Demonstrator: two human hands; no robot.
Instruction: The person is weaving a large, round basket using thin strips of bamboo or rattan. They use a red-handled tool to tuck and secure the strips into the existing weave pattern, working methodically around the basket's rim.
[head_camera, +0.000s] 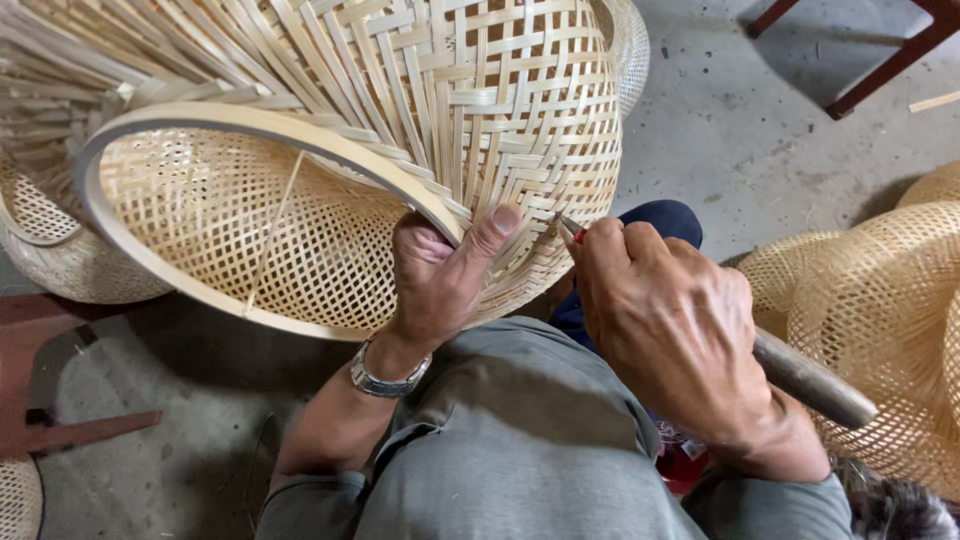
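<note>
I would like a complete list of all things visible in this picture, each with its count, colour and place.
woven basket: one, pale yellow bamboo, centre top, resting over the lap
hoop rim: one, light wood, around the basket's opening at left
tool: one, dark wooden handle, a bit of red near the tip, at the basket's edge
other woven baskets: several, pale yellow, at right; more at the left edge
floor: grey concrete
wooden furniture legs: reddish brown, top right
wristwatch: one, silver metal, left wrist
trousers: grey, bottom centre
left hand: grips the hoop rim, thumb on the weave
right hand: closed on the tool
</note>
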